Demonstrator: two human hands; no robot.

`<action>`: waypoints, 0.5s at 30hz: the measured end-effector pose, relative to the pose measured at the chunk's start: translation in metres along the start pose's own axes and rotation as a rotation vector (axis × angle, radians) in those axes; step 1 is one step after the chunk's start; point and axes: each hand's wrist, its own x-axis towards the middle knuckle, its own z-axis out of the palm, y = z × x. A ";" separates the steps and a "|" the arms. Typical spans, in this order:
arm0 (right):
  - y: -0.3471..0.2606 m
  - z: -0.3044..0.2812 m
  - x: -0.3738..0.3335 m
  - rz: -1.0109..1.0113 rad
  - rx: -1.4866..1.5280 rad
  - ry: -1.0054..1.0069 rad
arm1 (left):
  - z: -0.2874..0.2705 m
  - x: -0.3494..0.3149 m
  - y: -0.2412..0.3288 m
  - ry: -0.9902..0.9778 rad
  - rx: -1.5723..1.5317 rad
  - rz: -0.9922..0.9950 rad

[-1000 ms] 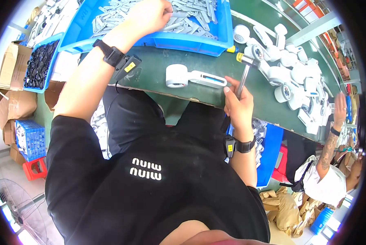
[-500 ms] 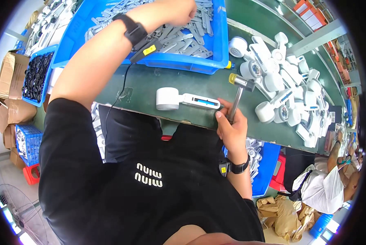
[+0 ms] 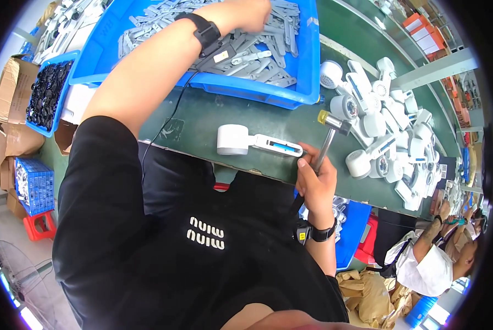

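My right hand (image 3: 318,184) is closed around the metal shaft of a small hammer (image 3: 327,144), whose yellow-tipped head points up and away from me. Its fingers are at the end of a white handheld fan (image 3: 232,139) lying on the green table, round head to the left. A long slot in the fan's handle shows a blue piece inside. My left hand (image 3: 252,15) reaches over the big blue bin (image 3: 307,77), down among flat grey plastic strips (image 3: 257,65). Its fingers are bent downward and mostly hidden, so what they hold cannot be seen.
White fans (image 3: 376,118) are heaped on the table (image 3: 186,124) to the right. A blue tray of small black parts (image 3: 49,96) stands at the left. A cable (image 3: 169,118) runs from my left wrist. Another person (image 3: 422,264) sits at the far right.
The view has shifted slightly, so the bin, table and fan appear a little lower and to the right. My left hand stays over the grey strips; my right hand keeps the hammer.
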 end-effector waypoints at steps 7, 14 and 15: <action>0.007 0.001 0.000 -0.045 0.024 0.125 | -0.095 -0.075 0.034 0.151 -0.198 0.029; -0.020 0.024 -0.012 -0.244 0.320 0.118 | -0.063 -0.217 0.136 0.321 -0.773 0.336; -0.025 0.028 -0.014 -0.245 0.318 0.113 | -0.049 -0.229 0.145 0.333 -0.840 0.332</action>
